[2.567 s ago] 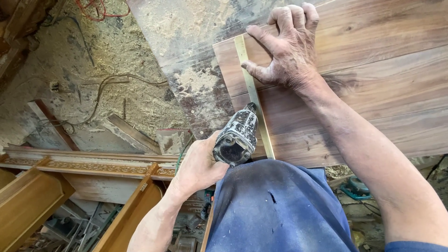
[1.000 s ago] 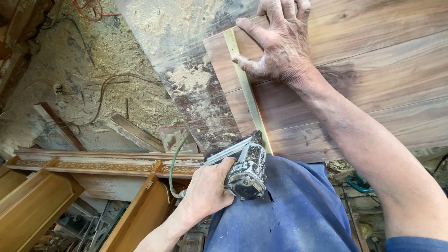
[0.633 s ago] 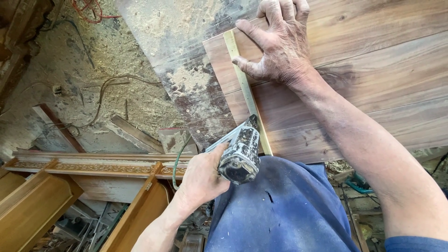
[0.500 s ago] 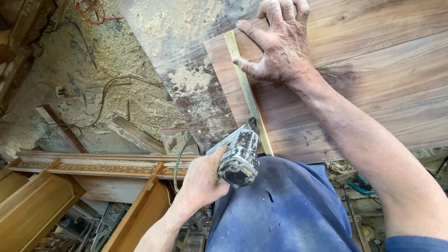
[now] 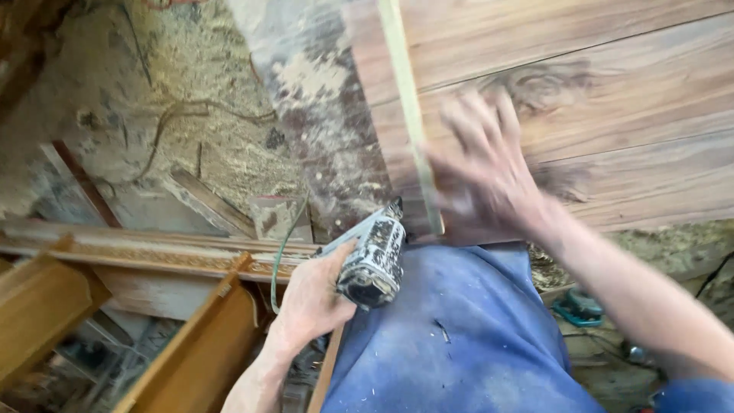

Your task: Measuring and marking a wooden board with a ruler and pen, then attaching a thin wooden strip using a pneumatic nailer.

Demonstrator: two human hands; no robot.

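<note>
head view: left hand [image 5: 310, 302] grips the power tool [image 5: 372, 256] just below the strip's [image 5: 409, 115] near end, while the blurred right hand [image 5: 482, 180] rests open on the strip and board [image 5: 612, 99].

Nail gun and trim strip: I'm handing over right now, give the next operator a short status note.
Left hand: gripping the nail gun, nose just short of the panel's near edge, beside the strip's lower end.
Right hand: blurred in motion, over the wood panel right of the pale trim strip, holding nothing visible.
Strip lies along the panel's left edge, across the worker's lap.
Done: strip laid in place. Whether it is fastened cannot be told.
Left: steady the strip, likely bring the gun onto it.
</note>
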